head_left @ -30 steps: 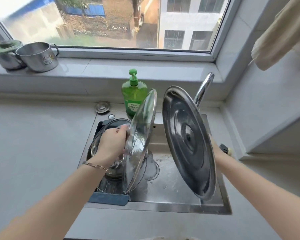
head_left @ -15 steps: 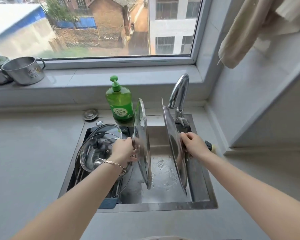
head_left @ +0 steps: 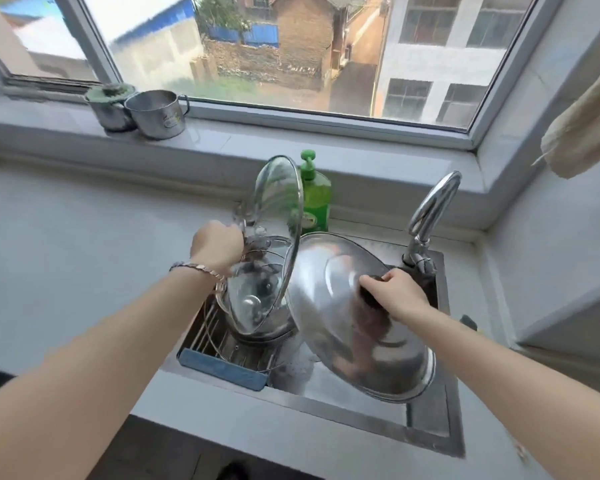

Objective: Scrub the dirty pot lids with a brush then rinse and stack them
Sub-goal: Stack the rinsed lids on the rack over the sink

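Since the earlier frame the steel lid (head_left: 329, 306) had swung from standing on edge to lying tilted, dome side up, over the right half of the sink (head_left: 426, 420), and the glass lid (head_left: 278, 206) had risen and shifted left, its top edge level with the green soap bottle (head_left: 315, 199). The right hand (head_left: 400, 296) was closed over the dark knob at the steel lid's centre and carried that lid. The left hand (head_left: 217, 245) was closed at the glass lid's convex side, apparently on its knob, though the grip itself was hidden.

The glass lid stood nearly upright, its plane running near to far, directly above the rack (head_left: 222, 367) in the left half of the sink, where other glass lids (head_left: 253, 299) already lay stacked. The left hand was therefore the nearer to the stack, and the judged next step was to set the glass lid down there. The steel lid's left rim lay just beside the glass lid's lower edge; contact could not be confirmed. Open room lay left over the desk (head_left: 84, 237); the tap (head_left: 430, 216) bounded the far right. No brush was visible.
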Demonstrator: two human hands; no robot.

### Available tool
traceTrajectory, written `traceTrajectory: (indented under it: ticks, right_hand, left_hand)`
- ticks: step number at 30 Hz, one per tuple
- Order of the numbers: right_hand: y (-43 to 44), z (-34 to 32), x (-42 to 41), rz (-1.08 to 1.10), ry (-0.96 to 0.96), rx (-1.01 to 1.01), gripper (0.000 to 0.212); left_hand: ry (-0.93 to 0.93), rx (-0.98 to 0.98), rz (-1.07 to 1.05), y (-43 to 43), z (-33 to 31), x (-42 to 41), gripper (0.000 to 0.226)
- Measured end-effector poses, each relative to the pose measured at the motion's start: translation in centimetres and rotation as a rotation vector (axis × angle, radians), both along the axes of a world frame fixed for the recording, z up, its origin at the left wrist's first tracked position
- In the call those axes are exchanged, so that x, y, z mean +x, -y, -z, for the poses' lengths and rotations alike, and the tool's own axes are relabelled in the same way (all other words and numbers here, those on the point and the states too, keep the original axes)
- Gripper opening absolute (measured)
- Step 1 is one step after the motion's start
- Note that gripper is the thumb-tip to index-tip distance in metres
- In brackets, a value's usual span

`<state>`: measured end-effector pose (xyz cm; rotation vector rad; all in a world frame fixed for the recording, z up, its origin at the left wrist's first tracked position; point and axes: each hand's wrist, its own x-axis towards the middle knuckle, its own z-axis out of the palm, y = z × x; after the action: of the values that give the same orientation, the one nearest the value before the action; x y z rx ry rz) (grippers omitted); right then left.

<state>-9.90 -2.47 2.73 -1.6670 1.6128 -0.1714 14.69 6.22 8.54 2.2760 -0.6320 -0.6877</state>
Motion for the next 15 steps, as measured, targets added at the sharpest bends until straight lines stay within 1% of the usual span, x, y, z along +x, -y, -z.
traceTrajectory:
  ticks: [3, 5, 9, 11, 12, 13, 14, 15]
  right_hand:
    - [-2.1, -0.6, 4.3, -0.140, -0.109, -0.096, 0.036]
    - [-3.7, -1.0, 7.9, -0.230, -0.183, -0.188, 0.040]
    - [-6.5, -1.6, 16.2, -0.370, -0.300, -0.307, 0.044]
    - [-8.2, -2.0, 20.5, -0.404, -0.342, -0.355, 0.042]
    - [-9.1, -2.3, 22.6, -0.415, -0.357, -0.373, 0.041]
    - [-10.0, -2.5, 24.8, -0.429, -0.372, -0.386, 0.041]
    - [-10.8, -2.8, 26.8, -0.443, -0.388, -0.392, 0.042]
    - [-11.6, -3.0, 28.9, -0.458, -0.399, -0.394, 0.042]
  left_hand:
    - [0.281, 0.157, 0.082, -2.6, -0.3, 4.1, 0.039]
    - [0.421, 0.271, 0.160, -4.5, 0.1, 7.3, 0.039]
    - [0.617, 0.396, 0.279, -9.0, 1.6, 15.5, 0.041]
    - [0.625, 0.402, 0.279, -11.5, 2.0, 20.0, 0.037]
    - [0.606, 0.373, 0.248, -12.7, 1.9, 22.0, 0.035]
    - [0.618, 0.366, 0.265, -13.9, 2.0, 24.2, 0.036]
    - [0.564, 0.346, 0.233, -15.0, 2.0, 26.0, 0.039]
    - [0.564, 0.347, 0.237, -16.1, 1.9, 28.0, 0.042]
